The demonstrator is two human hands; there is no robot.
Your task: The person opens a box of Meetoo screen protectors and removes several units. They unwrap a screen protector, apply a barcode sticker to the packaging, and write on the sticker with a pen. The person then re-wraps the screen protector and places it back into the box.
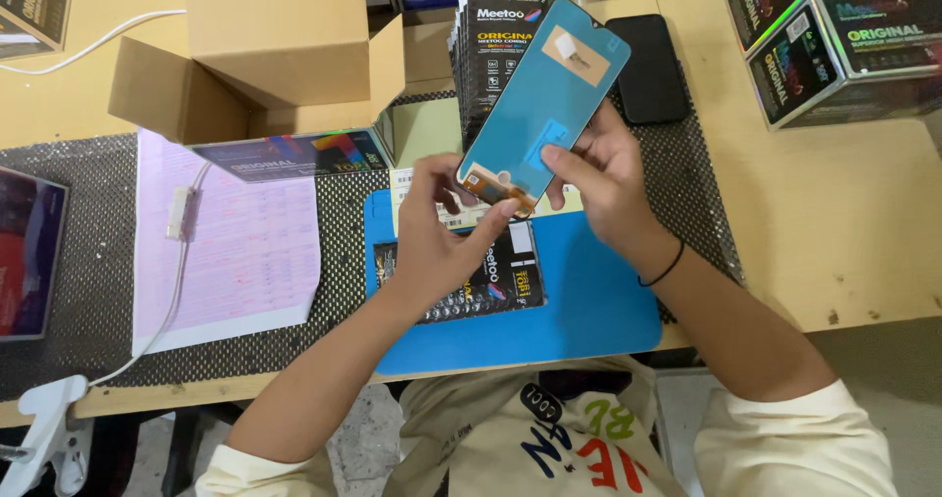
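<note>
Phone screen panel: teal-blue back, pale tan patch near top, light blue label mid-face, orange-brown flex strip at lower edge. Work mat: solid bright blue. Underlay mat: black, fine speckled mesh pattern. Counter: light tan wood. Paper sheet: pale pink-lilac, faint ruled grid. Cardboard box: plain brown. Stacked cartons: black with iridescent rainbow edges. Wristband: black.

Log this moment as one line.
left hand: holds phone screen panel bottom edge | right hand: grips panel side | below: blue mat
</note>
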